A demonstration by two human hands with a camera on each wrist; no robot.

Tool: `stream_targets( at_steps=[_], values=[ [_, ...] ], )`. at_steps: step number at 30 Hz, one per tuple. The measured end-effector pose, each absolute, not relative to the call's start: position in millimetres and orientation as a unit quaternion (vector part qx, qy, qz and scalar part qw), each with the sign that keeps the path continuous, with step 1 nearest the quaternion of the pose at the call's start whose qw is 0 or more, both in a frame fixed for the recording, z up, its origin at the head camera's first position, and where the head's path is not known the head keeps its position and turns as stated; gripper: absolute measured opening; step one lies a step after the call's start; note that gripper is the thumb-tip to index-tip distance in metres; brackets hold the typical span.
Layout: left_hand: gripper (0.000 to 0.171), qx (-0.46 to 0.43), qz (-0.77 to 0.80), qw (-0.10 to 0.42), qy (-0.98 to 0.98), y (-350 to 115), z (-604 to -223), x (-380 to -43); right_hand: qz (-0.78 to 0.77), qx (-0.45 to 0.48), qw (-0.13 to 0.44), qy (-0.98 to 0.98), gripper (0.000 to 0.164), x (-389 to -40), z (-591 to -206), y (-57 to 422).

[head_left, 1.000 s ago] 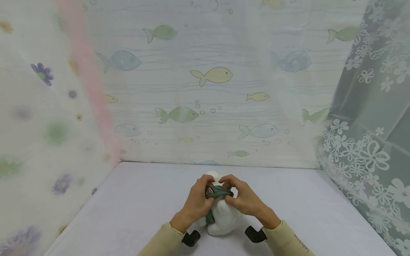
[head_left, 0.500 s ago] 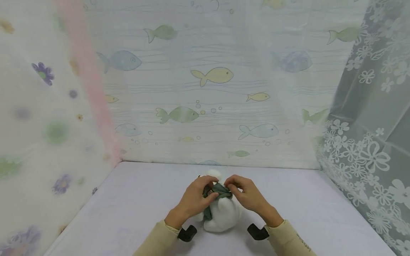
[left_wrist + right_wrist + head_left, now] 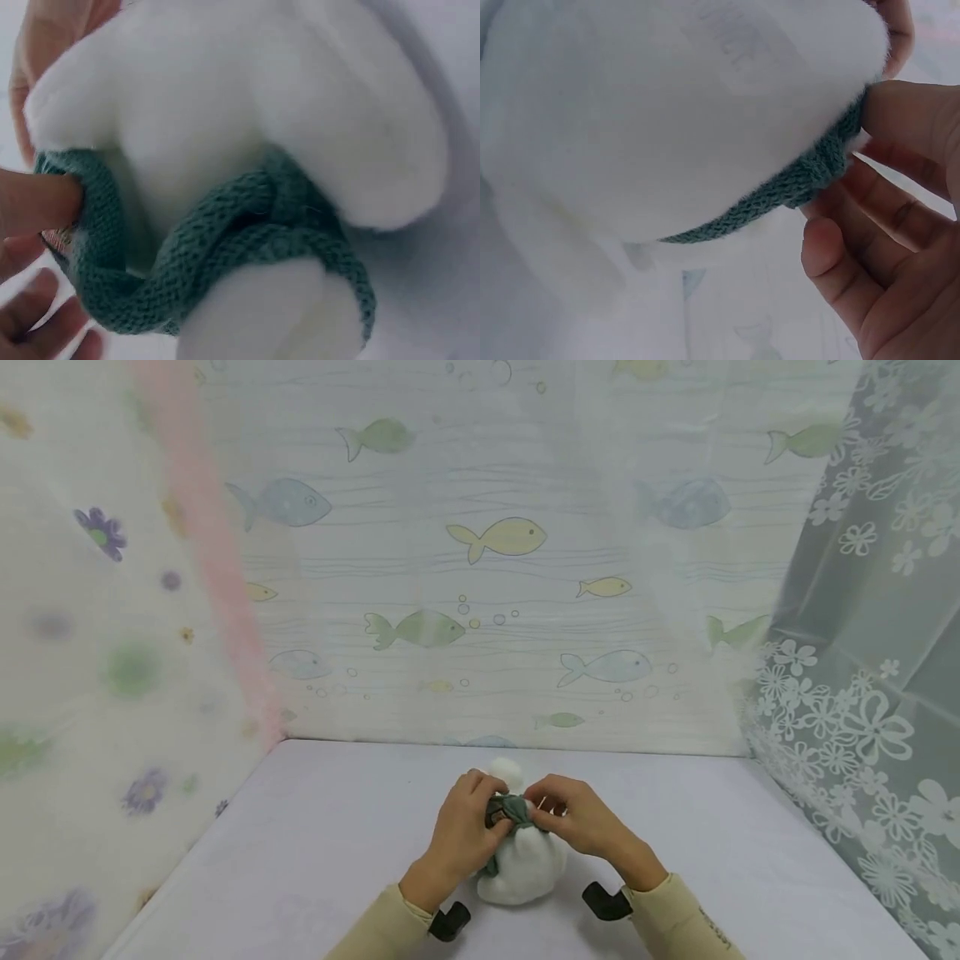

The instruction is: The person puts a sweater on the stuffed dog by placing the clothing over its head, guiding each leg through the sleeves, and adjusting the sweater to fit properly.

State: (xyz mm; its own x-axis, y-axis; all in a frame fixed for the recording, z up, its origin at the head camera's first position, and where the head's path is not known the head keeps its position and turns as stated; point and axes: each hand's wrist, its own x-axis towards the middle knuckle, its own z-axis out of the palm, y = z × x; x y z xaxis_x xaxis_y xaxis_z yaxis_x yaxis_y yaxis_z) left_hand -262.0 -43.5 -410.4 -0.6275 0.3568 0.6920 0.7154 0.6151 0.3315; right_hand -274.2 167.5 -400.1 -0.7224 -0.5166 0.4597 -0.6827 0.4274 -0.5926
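A white plush toy [image 3: 521, 870] sits on the table in the middle front, its back towards the head camera. A teal knitted scarf [image 3: 517, 810] goes round its neck. My left hand [image 3: 467, 827] pinches the scarf on the left side; in the left wrist view the thumb presses into the knit [image 3: 101, 217], beside a small patterned label. The scarf loops slackly there across the toy's white body [image 3: 195, 97]. From the right, my right hand [image 3: 583, 817] pinches the scarf near the neck, with its thumb on the teal band [image 3: 802, 180] in the right wrist view.
A white cloth covers the table [image 3: 337, 827]. Fish-printed sheeting [image 3: 487, 610] hangs behind it, with a flowered sheet [image 3: 112, 652] at left and a grey floral one [image 3: 885, 693] at right. Black wrist mounts [image 3: 606, 902] stick out below both wrists.
The scarf has bunched up between my hands at the toy's neck. My left hand went slightly left, then back right; my right hand shifted a little outward and its fingers closed at the scarf.
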Motion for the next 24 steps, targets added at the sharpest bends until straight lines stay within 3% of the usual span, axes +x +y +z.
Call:
stream_targets(
  at_steps=[4,11,19,24],
  values=[
    [0.031,-0.315,-0.281,0.322,-0.847,-40.2,-412.7,-261.3,0.395,0.364,0.120,-0.835,0.010,-275.2,-401.2,165.8],
    [0.029,-0.319,-0.296,0.288,-0.853,-37.4,-413.6,-260.6,0.381,0.388,0.136,-0.828,0.010,-275.0,-402.1,164.9],
    [0.031,-0.316,-0.274,0.266,-0.869,-41.3,-413.9,-262.6,0.446,0.316,0.037,-0.837,0.009,-275.0,-400.5,170.1],
    [0.032,-0.314,-0.241,0.282,-0.874,-45.0,-414.2,-265.8,0.493,0.291,-0.023,-0.820,0.007,-276.5,-395.9,173.8]
  ],
)
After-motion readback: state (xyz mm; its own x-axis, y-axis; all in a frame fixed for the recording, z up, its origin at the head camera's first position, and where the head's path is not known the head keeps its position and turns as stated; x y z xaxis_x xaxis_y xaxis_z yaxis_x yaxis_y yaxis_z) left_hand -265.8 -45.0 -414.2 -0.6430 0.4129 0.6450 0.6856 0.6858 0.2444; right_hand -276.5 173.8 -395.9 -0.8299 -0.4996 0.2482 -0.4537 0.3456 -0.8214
